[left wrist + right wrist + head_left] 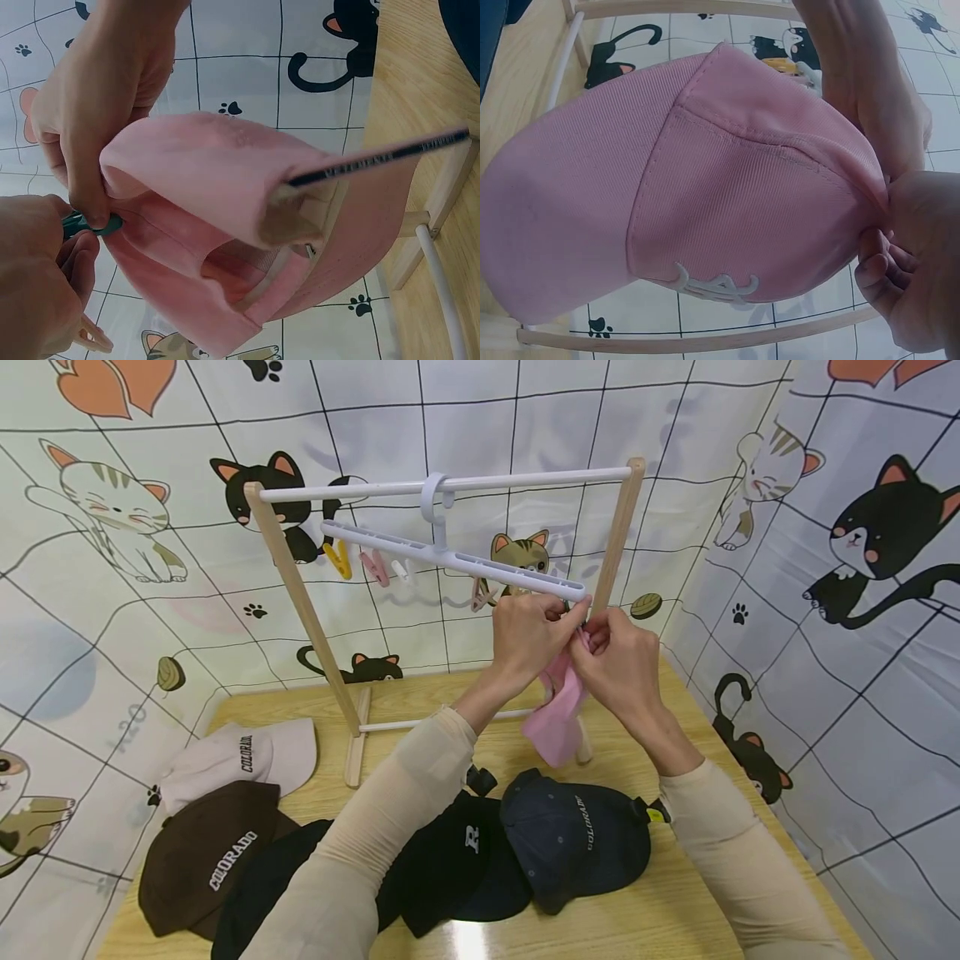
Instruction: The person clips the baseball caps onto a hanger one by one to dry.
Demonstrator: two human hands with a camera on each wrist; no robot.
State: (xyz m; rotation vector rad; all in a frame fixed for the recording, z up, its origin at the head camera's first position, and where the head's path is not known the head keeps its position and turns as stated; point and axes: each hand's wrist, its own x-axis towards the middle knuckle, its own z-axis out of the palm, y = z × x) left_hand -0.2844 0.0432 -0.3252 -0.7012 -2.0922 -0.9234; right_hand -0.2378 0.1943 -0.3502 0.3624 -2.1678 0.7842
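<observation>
A pink cap [558, 714] with white lettering on its front hangs below the right end of a white hanger [517, 575], brim downward. My left hand [525, 631] is right under the hanger's tip, its fingers and thumb around a green clip [111, 223] at the top of the cap. The right hand [622, 660] pinches the gathered crown close beside the clip. Seen from the left wrist, the cap's inside faces out, with a dark lettered strip [375, 157] dangling from it. The pink cap [757, 202] shows its outer side in the right wrist view.
The hanger hooks over the top bar of a wooden rack [300, 618]. Along it hang a yellow clip [338, 560], pink clips and a white clip [402, 572]. Several caps lie in front, including a brown cap [217, 852], a pale cap [240, 760] and a navy cap [573, 835].
</observation>
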